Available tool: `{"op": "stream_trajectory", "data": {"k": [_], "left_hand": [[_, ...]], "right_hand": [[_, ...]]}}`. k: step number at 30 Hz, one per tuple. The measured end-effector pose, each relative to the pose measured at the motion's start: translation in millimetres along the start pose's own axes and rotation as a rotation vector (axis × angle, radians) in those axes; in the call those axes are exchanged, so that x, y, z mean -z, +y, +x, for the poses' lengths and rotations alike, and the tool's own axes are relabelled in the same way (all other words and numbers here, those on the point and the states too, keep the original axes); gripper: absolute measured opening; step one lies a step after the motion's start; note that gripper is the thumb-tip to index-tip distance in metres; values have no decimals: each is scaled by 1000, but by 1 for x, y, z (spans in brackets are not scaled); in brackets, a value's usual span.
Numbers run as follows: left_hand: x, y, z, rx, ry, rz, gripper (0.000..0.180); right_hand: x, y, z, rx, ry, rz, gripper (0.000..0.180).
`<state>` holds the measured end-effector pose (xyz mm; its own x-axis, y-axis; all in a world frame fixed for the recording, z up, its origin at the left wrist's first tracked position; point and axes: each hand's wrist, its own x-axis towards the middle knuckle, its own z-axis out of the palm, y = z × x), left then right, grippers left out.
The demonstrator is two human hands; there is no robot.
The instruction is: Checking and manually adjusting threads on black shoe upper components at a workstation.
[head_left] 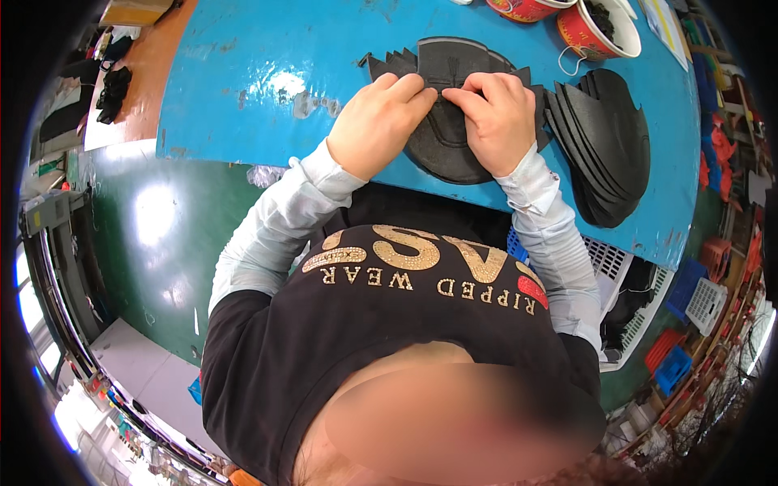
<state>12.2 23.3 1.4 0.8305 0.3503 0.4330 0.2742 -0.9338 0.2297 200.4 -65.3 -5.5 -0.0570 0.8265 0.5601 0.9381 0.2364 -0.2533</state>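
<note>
On the near part of the blue table [243, 97], a black rounded flat piece [444, 154] with a curved groove lies under my hands. A straight-sided black piece [454, 55] adjoins it on the far side. My left hand [381, 121] is closed, thumb and fingers pinched at the middle of the black rounded piece. Close beside it, my right hand [498, 117] pinches at the same seam from the right. The fingertips hide exactly what edge they grip. More black pieces with jagged edges [395, 65] stick out from beneath.
A fanned stack of black rounded pieces [604, 146] lies right of my hands. Two red-and-white paper tubs [598, 31] stand at the far right, one holding dark bits. White plastic crates [606, 261] sit below the table's right edge. A brown table [146, 77] adjoins at left.
</note>
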Motion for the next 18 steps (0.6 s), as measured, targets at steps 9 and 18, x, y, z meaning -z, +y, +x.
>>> {"op": "stream_trajectory", "data": {"k": [9,18], "left_hand": [[3,2,-12,139,153,-153,32],[-5,13,-11,125,124,-213,28]], "right_hand": [[35,-8,-35,-583,152,65,28],[26,-21,-38,-757,21,-43,69]]}}
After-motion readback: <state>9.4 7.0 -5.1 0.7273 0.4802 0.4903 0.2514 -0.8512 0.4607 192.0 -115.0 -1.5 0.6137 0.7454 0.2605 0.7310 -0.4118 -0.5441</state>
